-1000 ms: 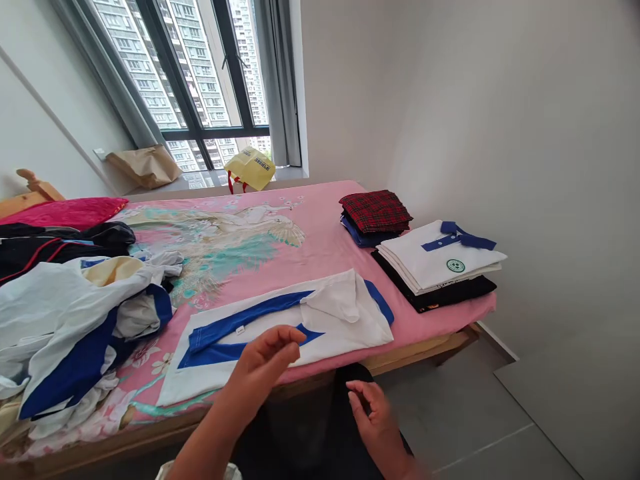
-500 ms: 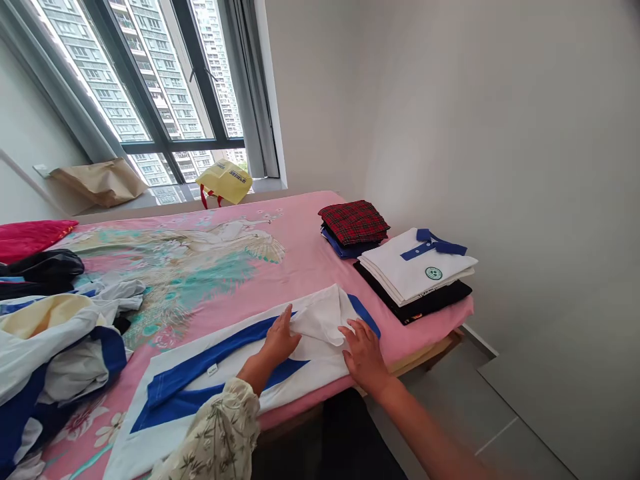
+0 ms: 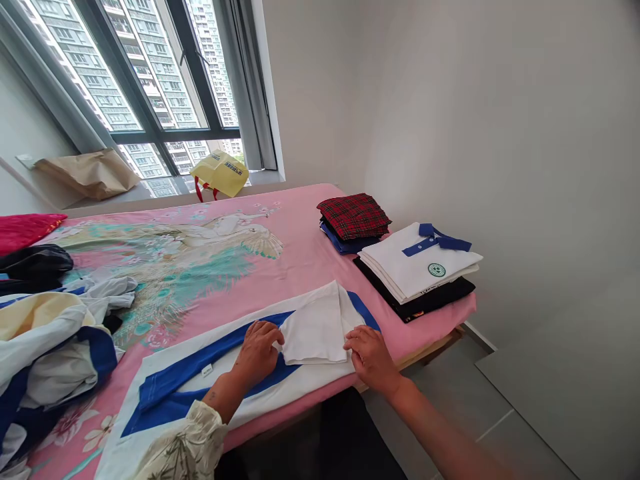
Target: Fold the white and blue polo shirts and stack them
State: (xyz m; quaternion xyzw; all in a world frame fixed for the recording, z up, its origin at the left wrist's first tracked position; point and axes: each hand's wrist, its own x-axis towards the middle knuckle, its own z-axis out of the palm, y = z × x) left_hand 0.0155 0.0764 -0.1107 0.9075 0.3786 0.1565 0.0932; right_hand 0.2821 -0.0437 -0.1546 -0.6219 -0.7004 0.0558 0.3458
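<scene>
A white garment with blue stripes lies flat along the near edge of the pink bed. A folded-over white flap sits on its right end. My left hand rests on the garment at the flap's left edge, fingers curled on the cloth. On the flap's right edge, my right hand presses down with its fingers flat.
A stack of folded shirts topped by a white polo sits at the bed's right corner, with a red plaid folded pile behind it. A heap of loose clothes lies at left. A yellow bag and brown paper bag are on the windowsill.
Both hands came up from the bed's edge onto the garment. The crumpled white flap has been smoothed into a flat fold between them.
</scene>
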